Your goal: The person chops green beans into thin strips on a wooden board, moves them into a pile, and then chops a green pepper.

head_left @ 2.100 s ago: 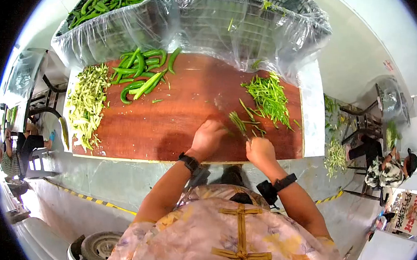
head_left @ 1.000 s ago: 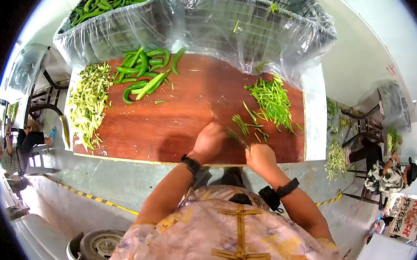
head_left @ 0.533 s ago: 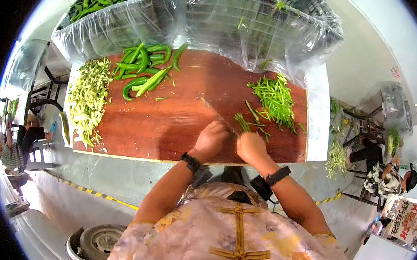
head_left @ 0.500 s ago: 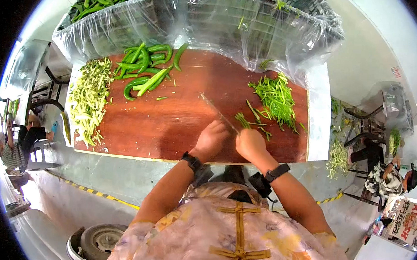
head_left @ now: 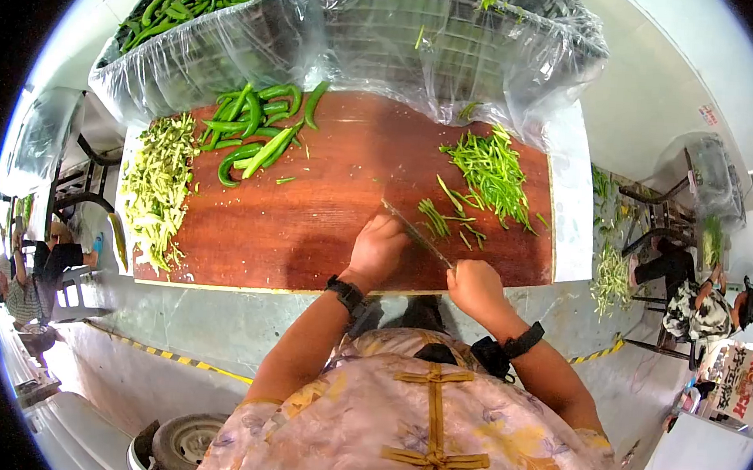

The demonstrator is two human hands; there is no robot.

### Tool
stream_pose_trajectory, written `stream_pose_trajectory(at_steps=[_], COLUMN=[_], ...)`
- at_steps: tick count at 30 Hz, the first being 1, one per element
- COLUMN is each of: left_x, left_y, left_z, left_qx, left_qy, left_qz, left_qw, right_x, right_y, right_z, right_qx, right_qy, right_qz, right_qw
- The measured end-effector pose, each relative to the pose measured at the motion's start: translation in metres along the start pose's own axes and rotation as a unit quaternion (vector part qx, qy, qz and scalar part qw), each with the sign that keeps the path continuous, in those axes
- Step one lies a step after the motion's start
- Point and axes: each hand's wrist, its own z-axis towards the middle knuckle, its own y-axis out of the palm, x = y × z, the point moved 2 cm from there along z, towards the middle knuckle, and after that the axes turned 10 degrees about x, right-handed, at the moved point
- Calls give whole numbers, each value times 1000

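Observation:
My right hand (head_left: 476,287), near the board's front edge, grips a knife (head_left: 416,232). Its thin blade slants away to the upper left. Just left of the blade is my left hand (head_left: 378,248), with its fingers curled in; whatever they hold is hidden. Beyond the blade lie a few short green pepper strips (head_left: 433,217). Farther right is a loose pile of shredded green pepper (head_left: 496,175). Whole long green peppers (head_left: 254,117) lie at the back left of the reddish-brown board (head_left: 308,213). Pale chopped pieces (head_left: 156,193) are heaped along its left edge.
Behind the board stand two plastic-lined crates; the left crate (head_left: 205,57) holds green peppers, and the right crate (head_left: 459,57) has its lining over the rim. Seated people work at far left and far right (head_left: 704,302). Scraps (head_left: 609,277) lie beyond the board's right edge.
My right hand and the knife have moved to the right and nearer my body. My left hand stays in nearly the same place. The short strips beyond the blade are less covered.

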Motion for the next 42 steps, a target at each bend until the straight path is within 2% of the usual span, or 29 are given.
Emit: stream_pose_trajectory(at_steps=[7,9,16,18,19,23,27,37,38,40,42], left_x=[3,2,1,1,1,1,1,0,-1,-3,-1], left_y=[-3,-3,-2,-2,-2,-1,-2,0,0,0,-1], left_z=[6,5,4,1,1,3,2,1,1,3,3], left_qx=[36,-8,10,-18,-17,4,-3,10,14,20,5], left_qy=[13,7,14,-8,-6,13,18,3,8,16,9], left_qz=[-19,-11,-24,-24,-23,-24,-8,-25,-29,-26,-38], left_qw=[999,1000,1000,1000,1000,1000,1000,1000,999,999,999], right_x=[0,-2,-18,-9,-5,1,-4,-8,-12,-25,-30], right_y=[8,16,21,22,20,8,4,14,19,22,19], right_z=[8,16,43,41,39,18,1,21,28,45,50], right_qx=[-33,-41,-1,84,85,49,12,-57,-60,7,-5], right_qy=[8,16,29,17,16,32,5,11,9,-22,-11], right_qz=[0,-1,41,79,80,23,9,-8,-8,17,11], right_qw=[999,999,999,993,993,998,1000,998,998,1000,1000])
